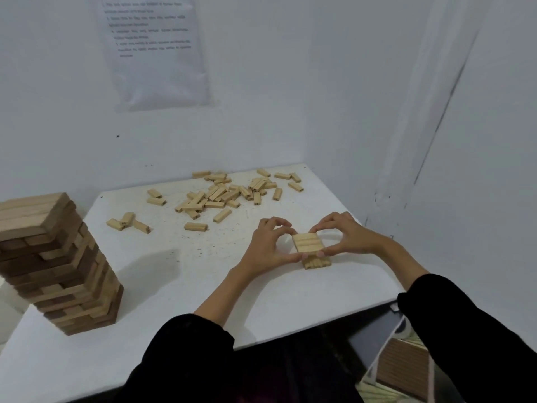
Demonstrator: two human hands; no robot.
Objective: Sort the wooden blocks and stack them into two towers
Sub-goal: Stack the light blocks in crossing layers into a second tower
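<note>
A tall tower of larger, darker wooden blocks [58, 269] stands at the left of the white table [203, 286]. A low stack of small pale blocks [308, 243] sits right of centre, its top layer of three blocks lying crosswise over the layer below. My left hand [268, 245] pinches the stack's left side between thumb and fingers. My right hand [344, 235] pinches its right side the same way. A loose pile of small pale blocks [229, 193] lies scattered at the back of the table.
Three stray small blocks [128, 223] lie at mid-left, and one more [196, 227] in the middle. White walls close the back and right, with a printed sheet [157, 50] taped up. The table's front edge runs beside my sleeves.
</note>
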